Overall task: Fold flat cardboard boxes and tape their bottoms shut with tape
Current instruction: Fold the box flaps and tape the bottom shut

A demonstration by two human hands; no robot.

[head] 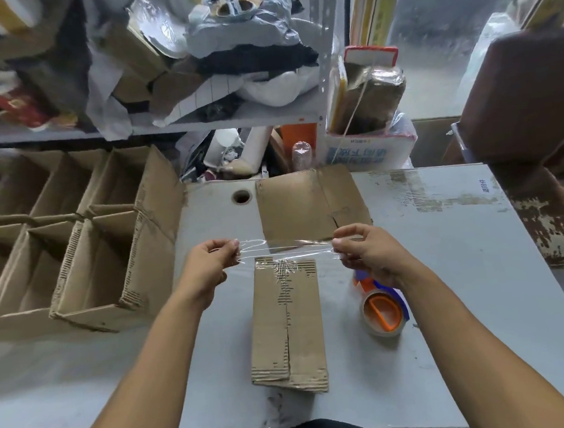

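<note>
Clear tape (pixel 285 249) stretches taut between the left hand (pixel 210 263) and right hand (pixel 364 251), each pinching one end in its fingers, just above the far end of the folded box (pixel 287 321) on the worktop (pixel 445 251). Slack could let it wrinkle or self-stick; a skewed drop would miss the seam.

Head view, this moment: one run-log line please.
phase: taping | left hand: pinches tape strip | right hand: pinches other end | strip: stretched above folded box | tape dispenser: on table

Grey table (pixel 445 251), paint worn; cluttered metal shelf (pixel 199 122) behind; brown chair (pixel 517 94) right
</note>
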